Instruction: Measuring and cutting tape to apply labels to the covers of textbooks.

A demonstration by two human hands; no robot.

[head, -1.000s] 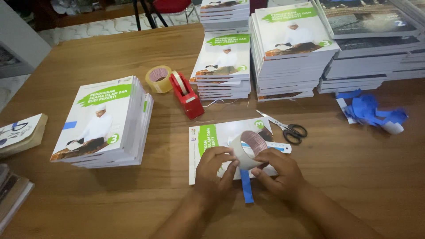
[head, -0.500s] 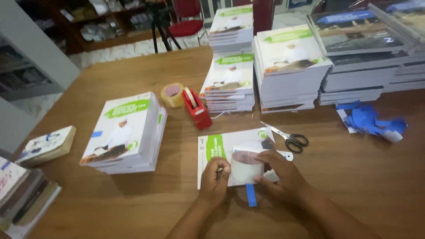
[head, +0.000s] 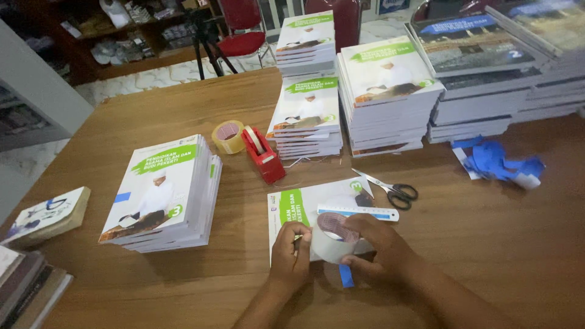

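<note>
Tape roll [head: 332, 240], clear, wide, sits on the near edge of the green-and-white book [head: 304, 207]; right hand [head: 381, 250] grips the roll from its right side; left hand [head: 291, 256] pinches at the roll's left edge; blue strip [head: 346, 275] just below roll; ruler [head: 359, 212] just above; scissors [head: 393, 190] beyond ruler; red dispenser [head: 263, 155] up-left of book.

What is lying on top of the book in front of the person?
On the book lie a pale ruler and a clear tape roll, held by the left hand and right hand. Roll and hands cover the book's near edge; a blue strip pokes out below.
</note>
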